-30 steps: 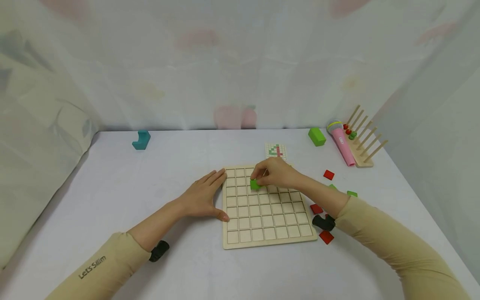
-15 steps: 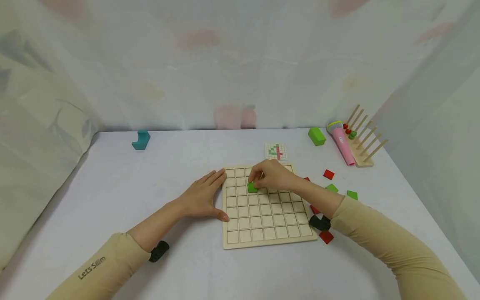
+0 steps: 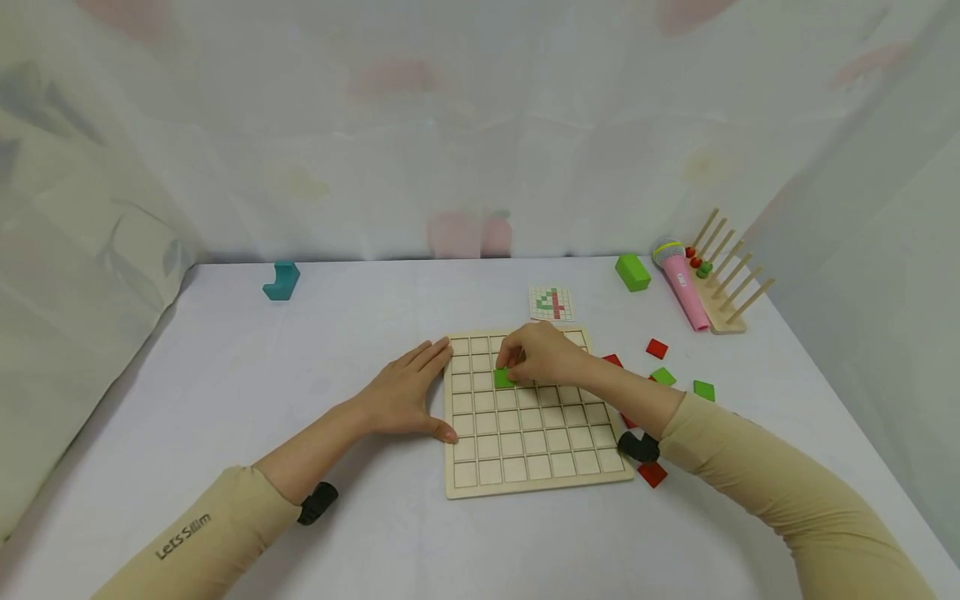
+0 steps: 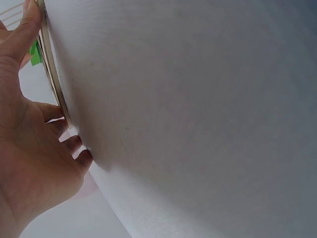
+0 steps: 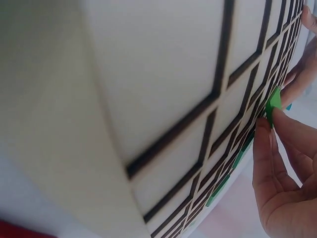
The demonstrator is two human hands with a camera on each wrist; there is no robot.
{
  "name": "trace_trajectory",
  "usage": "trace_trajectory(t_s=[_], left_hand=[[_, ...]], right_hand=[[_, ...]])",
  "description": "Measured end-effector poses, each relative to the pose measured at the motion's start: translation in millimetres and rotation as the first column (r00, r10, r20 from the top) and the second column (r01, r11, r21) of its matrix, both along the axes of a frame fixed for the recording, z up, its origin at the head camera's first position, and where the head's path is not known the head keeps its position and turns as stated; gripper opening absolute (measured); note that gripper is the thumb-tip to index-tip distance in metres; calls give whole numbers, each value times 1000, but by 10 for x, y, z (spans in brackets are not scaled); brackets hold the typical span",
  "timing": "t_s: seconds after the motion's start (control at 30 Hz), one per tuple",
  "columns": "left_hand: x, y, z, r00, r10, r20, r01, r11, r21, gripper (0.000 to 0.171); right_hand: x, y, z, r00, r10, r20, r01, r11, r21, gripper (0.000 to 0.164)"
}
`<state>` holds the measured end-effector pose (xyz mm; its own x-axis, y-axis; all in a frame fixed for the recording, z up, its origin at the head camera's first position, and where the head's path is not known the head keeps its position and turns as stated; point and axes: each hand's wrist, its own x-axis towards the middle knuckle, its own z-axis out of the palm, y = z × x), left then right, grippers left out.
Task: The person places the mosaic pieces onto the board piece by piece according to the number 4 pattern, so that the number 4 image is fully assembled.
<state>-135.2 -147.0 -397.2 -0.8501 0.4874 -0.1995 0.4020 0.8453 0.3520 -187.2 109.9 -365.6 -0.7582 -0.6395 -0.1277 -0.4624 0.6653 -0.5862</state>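
A wooden grid board (image 3: 525,467) lies on the white table. My left hand (image 3: 405,396) rests at its left edge, with fingers stretched and the thumb touching the lower side. Over the upper part of the board, my right hand (image 3: 547,354) pinches a green square tile (image 3: 503,379) between thumb and fingers. In the right wrist view that tile (image 5: 273,103) stands tilted against the grid. Beyond it, more green tiles (image 5: 218,191) sit in the board's cells; from the head view my right hand hides them.
Loose red tiles (image 3: 657,348) and green tiles (image 3: 703,390) lie right of the board. Behind it is a small pattern card (image 3: 551,304). Farther back are a green block (image 3: 633,273), a pink microphone (image 3: 686,292), a pegged wooden stand (image 3: 731,321) and a teal block (image 3: 282,282).
My right hand has shifted slightly left and toward me with the green tile, which now appears flatter against the board. The left hand has stayed in place.
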Motion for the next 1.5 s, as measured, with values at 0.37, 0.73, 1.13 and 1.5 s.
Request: trace_trajectory(t_s=[0.37, 0.73, 1.13, 1.5], left_hand=[[-9, -3, -11, 1000, -8, -8, 8, 1000, -2, 132], [-8, 3, -9, 1000, -9, -7, 9, 1000, -3, 132], [-9, 0, -28, 1000, -10, -9, 9, 1000, -11, 132], [-6, -41, -25, 1000, -6, -16, 6, 1000, -12, 133]], right_hand=[[-3, 2, -42, 1000, 21, -13, -21, 1000, 10, 13], [3, -6, -17, 999, 26, -19, -25, 999, 37, 14], [-94, 340, 214, 998, -60, -23, 60, 998, -35, 16], [-201, 884, 337, 985, -164, -48, 162, 986, -32, 16]])
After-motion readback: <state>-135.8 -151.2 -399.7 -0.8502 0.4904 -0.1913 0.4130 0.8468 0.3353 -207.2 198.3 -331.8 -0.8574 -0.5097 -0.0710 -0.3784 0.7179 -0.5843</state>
